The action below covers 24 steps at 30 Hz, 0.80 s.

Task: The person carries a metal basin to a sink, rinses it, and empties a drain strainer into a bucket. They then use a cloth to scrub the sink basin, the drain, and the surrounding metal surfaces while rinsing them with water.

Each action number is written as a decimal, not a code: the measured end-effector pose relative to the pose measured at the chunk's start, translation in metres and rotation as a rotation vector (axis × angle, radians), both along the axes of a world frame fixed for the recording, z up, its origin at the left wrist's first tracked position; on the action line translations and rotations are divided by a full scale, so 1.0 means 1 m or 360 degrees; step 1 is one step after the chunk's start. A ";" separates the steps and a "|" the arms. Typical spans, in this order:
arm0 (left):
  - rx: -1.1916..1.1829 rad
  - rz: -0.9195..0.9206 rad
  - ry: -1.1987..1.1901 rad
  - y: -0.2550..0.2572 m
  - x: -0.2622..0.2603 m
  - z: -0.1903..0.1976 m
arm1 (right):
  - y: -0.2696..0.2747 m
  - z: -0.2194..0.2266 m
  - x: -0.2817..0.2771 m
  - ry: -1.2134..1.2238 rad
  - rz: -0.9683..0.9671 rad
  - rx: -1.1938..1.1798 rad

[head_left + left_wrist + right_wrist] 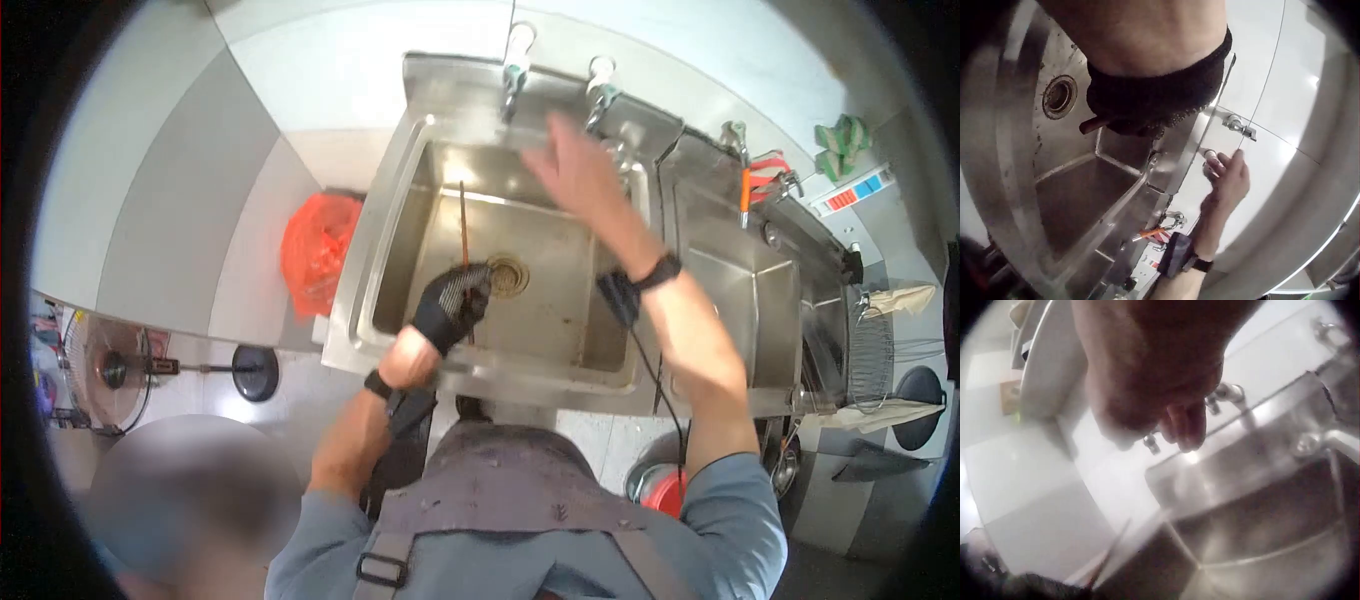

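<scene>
My left hand (453, 308), in a black mesh glove, grips a thin brown stick (463, 218) over the steel sink (545, 325). One end of the stick (1091, 125) pokes out beside the glove in the left wrist view; the middle is hidden in the fist. Beyond it, my bare right hand (582, 178) is blurred, reaching over the back of the basin close to the taps. Its fingers look relaxed and hold nothing. One tap (516, 72) stands left of this hand and another tap (601, 92) just behind it. A round drain (508, 276) lies beside the glove.
A red plastic bag (318, 255) sits left of the sink. To the right is a second basin (735, 300), with an orange-handled tool (745, 190) by the wall. A cable (655, 375) runs from my right wrist. A fan (112, 370) stands at lower left.
</scene>
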<state>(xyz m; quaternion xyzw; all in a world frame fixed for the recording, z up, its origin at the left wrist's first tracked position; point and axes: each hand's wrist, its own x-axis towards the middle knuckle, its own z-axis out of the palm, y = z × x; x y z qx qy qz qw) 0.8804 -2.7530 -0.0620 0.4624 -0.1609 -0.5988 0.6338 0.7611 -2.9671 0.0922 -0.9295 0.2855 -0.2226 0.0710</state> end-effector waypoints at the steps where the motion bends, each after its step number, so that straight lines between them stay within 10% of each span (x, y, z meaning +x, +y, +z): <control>1: -0.0100 -0.0034 0.0033 0.000 0.009 -0.010 | -0.003 0.020 0.019 -0.0010 -0.0079 -0.0052; 4: -0.0251 -0.0114 -0.0324 -0.004 0.030 -0.028 | -0.041 0.023 0.068 -0.0004 -0.0178 -0.0194; 6: -0.0098 -0.0062 0.0217 -0.006 0.042 -0.027 | -0.064 0.016 0.083 0.0114 -0.0050 -0.0576; 14: 0.0020 0.0104 0.0349 -0.005 0.052 -0.017 | -0.099 0.039 0.064 0.0002 0.0373 -0.0536; 20: 0.0059 0.0104 0.0251 -0.018 0.047 -0.022 | -0.091 0.031 0.058 0.0351 0.0087 -0.0690; 24: 0.0040 0.0166 0.0256 -0.028 0.045 -0.018 | -0.059 0.020 0.045 -0.0287 0.0114 -0.0749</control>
